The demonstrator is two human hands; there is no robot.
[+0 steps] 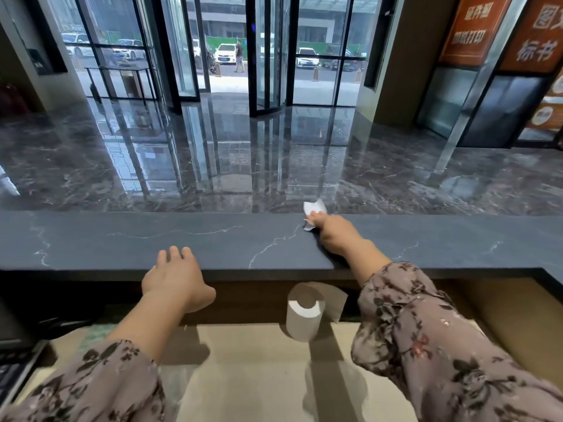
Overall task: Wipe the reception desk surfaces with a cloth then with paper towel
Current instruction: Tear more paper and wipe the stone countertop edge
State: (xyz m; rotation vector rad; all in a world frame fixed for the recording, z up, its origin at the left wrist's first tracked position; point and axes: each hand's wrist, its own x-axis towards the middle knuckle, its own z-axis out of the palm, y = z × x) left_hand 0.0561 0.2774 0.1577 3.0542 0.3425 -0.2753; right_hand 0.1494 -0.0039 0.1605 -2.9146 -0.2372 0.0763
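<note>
Gripping a crumpled white paper towel point(313, 210) in the right hand point(335, 236), fingers curled tight round it, and pressing it to the dark counter point(122, 242) at its far edge, right of centre. Resting the left hand point(175, 278) over the counter's near edge, fingers straight, close together, holding nothing. Noting a paper roll point(303, 315) standing upright on the lower desk point(259, 376) below the near edge.

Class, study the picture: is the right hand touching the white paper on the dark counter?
Touching. The head view shows the right hand gripping the white paper and holding it against the dark counter.
</note>
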